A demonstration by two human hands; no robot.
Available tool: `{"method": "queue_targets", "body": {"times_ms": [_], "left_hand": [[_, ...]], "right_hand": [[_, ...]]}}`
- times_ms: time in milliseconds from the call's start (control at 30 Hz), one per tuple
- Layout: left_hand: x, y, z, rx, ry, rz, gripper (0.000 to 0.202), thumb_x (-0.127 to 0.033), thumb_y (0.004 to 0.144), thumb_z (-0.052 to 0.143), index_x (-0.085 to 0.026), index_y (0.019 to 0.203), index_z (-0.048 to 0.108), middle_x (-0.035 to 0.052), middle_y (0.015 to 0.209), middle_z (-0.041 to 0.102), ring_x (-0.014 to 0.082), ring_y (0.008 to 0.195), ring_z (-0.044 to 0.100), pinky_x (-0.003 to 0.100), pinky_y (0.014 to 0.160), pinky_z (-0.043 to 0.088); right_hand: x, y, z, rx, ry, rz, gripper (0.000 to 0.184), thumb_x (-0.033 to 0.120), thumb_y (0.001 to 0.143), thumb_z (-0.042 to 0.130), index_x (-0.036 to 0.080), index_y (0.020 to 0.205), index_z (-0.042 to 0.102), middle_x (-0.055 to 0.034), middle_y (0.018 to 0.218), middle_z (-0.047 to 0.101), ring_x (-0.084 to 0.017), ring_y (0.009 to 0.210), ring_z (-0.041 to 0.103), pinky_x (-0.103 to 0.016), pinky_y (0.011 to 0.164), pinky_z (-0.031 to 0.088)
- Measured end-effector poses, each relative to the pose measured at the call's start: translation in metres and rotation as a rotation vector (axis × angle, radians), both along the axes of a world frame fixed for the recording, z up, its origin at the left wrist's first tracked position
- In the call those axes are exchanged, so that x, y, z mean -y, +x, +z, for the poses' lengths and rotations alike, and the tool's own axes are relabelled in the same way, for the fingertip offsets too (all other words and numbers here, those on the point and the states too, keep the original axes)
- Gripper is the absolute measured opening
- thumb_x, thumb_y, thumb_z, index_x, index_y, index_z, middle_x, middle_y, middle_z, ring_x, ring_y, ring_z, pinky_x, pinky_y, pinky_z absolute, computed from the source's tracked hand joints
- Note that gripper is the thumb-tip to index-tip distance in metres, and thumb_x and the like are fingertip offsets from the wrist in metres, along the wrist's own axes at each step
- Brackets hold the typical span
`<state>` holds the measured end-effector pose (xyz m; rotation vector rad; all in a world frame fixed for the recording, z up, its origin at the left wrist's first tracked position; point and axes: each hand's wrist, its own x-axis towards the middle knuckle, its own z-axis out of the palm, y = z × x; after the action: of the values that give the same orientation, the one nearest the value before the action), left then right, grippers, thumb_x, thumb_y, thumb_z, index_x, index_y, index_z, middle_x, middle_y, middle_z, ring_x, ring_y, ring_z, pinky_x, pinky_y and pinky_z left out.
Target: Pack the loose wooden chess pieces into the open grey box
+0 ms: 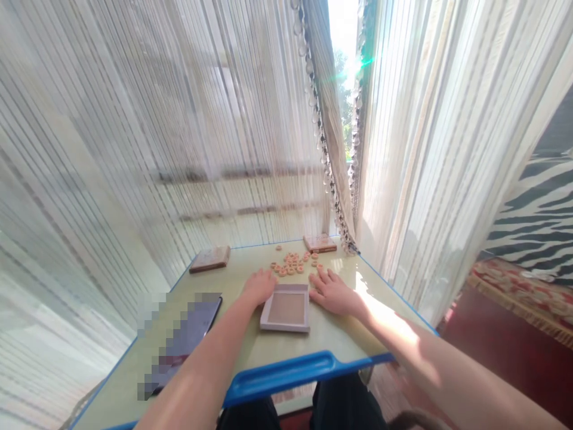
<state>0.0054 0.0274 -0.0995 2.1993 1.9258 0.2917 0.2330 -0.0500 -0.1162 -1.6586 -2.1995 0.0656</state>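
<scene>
A shallow square box with a pale rim and a brown inside lies on the table in front of me. My left hand rests at the box's far left corner, fingers curled down toward the table. My right hand lies flat just right of the box, fingers spread toward a scatter of several small round tan pieces beyond the box. Neither hand visibly holds anything.
The pale green table has a blue rim and a blue handle at the near edge. A dark flat device lies at left. Two brown flat boxes sit at the far edge. Sheer curtains hang close behind.
</scene>
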Motion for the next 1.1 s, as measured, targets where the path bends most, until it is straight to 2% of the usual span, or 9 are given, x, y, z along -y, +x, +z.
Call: {"method": "queue_targets", "body": {"times_ms": [133, 300, 400, 500, 633, 767, 900, 1033, 1100], "left_hand": [[-0.004, -0.003, -0.001, 0.151, 0.067, 0.006, 0.045, -0.032, 0.088, 0.030, -0.016, 0.126, 0.050, 0.0097, 0.130, 0.051, 0.0222, 0.124, 0.042, 0.035, 0.103, 0.031], [0.005, -0.011, -0.003, 0.364, 0.141, -0.022, 0.042, -0.032, 0.089, 0.029, -0.018, 0.113, 0.059, 0.0057, 0.123, 0.057, 0.0181, 0.116, 0.050, 0.030, 0.100, 0.036], [0.013, -0.013, 0.001, 0.334, 0.152, -0.110, 0.033, -0.035, 0.085, 0.039, -0.020, 0.096, 0.067, 0.0049, 0.111, 0.064, 0.0201, 0.107, 0.055, 0.032, 0.097, 0.039], [0.022, -0.009, 0.009, 0.289, 0.175, -0.157, 0.025, -0.032, 0.079, 0.049, -0.022, 0.090, 0.069, 0.0050, 0.121, 0.058, 0.0212, 0.115, 0.049, 0.034, 0.101, 0.033], [0.033, -0.003, 0.020, 0.333, 0.191, -0.227, 0.040, -0.036, 0.087, 0.033, -0.019, 0.075, 0.068, 0.0062, 0.114, 0.061, 0.0201, 0.111, 0.051, 0.033, 0.098, 0.036], [0.036, -0.005, 0.026, 0.361, 0.179, -0.159, 0.042, -0.037, 0.089, 0.029, -0.018, 0.087, 0.066, 0.0069, 0.097, 0.067, 0.0195, 0.094, 0.058, 0.030, 0.087, 0.042], [0.032, -0.013, 0.026, 0.291, 0.120, -0.109, 0.041, -0.038, 0.088, 0.032, -0.019, 0.086, 0.068, 0.0055, 0.089, 0.069, 0.0194, 0.087, 0.060, 0.029, 0.081, 0.043], [0.023, -0.016, 0.022, 0.242, 0.125, -0.091, 0.036, -0.033, 0.086, 0.037, -0.018, 0.087, 0.069, 0.0048, 0.090, 0.069, 0.0184, 0.088, 0.060, 0.027, 0.083, 0.043], [0.018, -0.013, 0.018, 0.238, 0.173, -0.111, 0.033, -0.030, 0.084, 0.040, -0.019, 0.098, 0.068, 0.0044, 0.101, 0.068, 0.0182, 0.096, 0.058, 0.028, 0.088, 0.041]], "right_hand": [[-0.020, -0.008, 0.010, 0.017, -0.072, 0.140, 0.053, 0.045, 0.089, 0.032, 0.020, 0.137, 0.037, -0.0119, 0.142, 0.034, -0.028, 0.133, 0.022, -0.044, 0.105, 0.022], [-0.030, -0.016, 0.011, -0.065, -0.012, 0.214, 0.043, 0.034, 0.086, 0.040, 0.022, 0.127, 0.049, -0.0090, 0.133, 0.044, -0.022, 0.125, 0.034, -0.037, 0.104, 0.024], [-0.034, -0.014, 0.008, -0.116, 0.061, 0.156, 0.040, 0.031, 0.086, 0.040, 0.023, 0.124, 0.051, -0.0072, 0.133, 0.044, -0.022, 0.126, 0.031, -0.038, 0.106, 0.021], [-0.036, -0.009, 0.008, -0.139, 0.111, 0.118, 0.040, 0.033, 0.088, 0.039, 0.023, 0.124, 0.052, -0.0070, 0.137, 0.040, -0.023, 0.129, 0.026, -0.039, 0.107, 0.020], [-0.028, -0.012, 0.014, -0.134, 0.117, 0.275, 0.037, 0.035, 0.089, 0.038, 0.028, 0.122, 0.054, -0.0023, 0.135, 0.045, -0.023, 0.129, 0.027, -0.044, 0.108, 0.019], [-0.016, -0.021, 0.019, -0.137, 0.119, 0.461, 0.030, 0.035, 0.087, 0.045, 0.030, 0.112, 0.060, 0.0013, 0.126, 0.054, -0.023, 0.125, 0.032, -0.045, 0.108, 0.016], [-0.013, -0.023, 0.017, -0.200, 0.113, 0.492, 0.025, 0.020, 0.083, 0.046, 0.027, 0.090, 0.068, 0.0022, 0.115, 0.061, -0.022, 0.117, 0.039, -0.044, 0.106, 0.020], [-0.009, -0.018, 0.017, -0.264, 0.062, 0.474, 0.027, 0.010, 0.074, 0.047, 0.024, 0.085, 0.068, -0.0004, 0.110, 0.062, -0.023, 0.109, 0.042, -0.042, 0.097, 0.031], [-0.007, -0.016, 0.017, -0.276, 0.062, 0.492, 0.027, 0.008, 0.071, 0.048, 0.023, 0.083, 0.067, -0.0016, 0.105, 0.062, -0.023, 0.105, 0.044, -0.041, 0.094, 0.033]]}}
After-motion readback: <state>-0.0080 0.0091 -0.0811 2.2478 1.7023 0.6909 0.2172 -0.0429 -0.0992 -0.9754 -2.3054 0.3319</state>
